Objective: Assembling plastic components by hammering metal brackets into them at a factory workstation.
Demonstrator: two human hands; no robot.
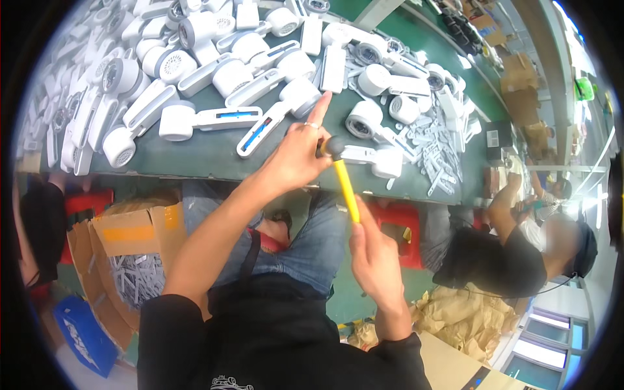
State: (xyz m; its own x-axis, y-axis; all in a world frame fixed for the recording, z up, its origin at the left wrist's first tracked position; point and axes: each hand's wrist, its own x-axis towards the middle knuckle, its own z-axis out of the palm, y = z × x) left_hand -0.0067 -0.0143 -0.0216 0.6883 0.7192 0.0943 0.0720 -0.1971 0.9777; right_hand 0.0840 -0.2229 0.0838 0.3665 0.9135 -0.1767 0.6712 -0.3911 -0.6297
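Observation:
My right hand (376,257) is wrapped round the yellow handle of a hammer (346,185). The hammer's dark round head is up against my left hand (300,155), by the thumb side. On my left hand the index finger, with a ring, stretches forward over the table, and the other fingers curl in. What they hold, if anything, is hidden behind the hammer head. Just right of the head lies a white handheld fan casing (387,161). Left of my hand another white casing (263,130) shows a blue strip in its open handle.
White fan casings (175,65) are heaped across the green table (208,159). Small grey-white plastic strips (435,153) lie piled at the right. A cardboard box (140,227) of grey strips stands at my left knee. A co-worker (507,253) sits at right, beside crumpled brown paper (465,322).

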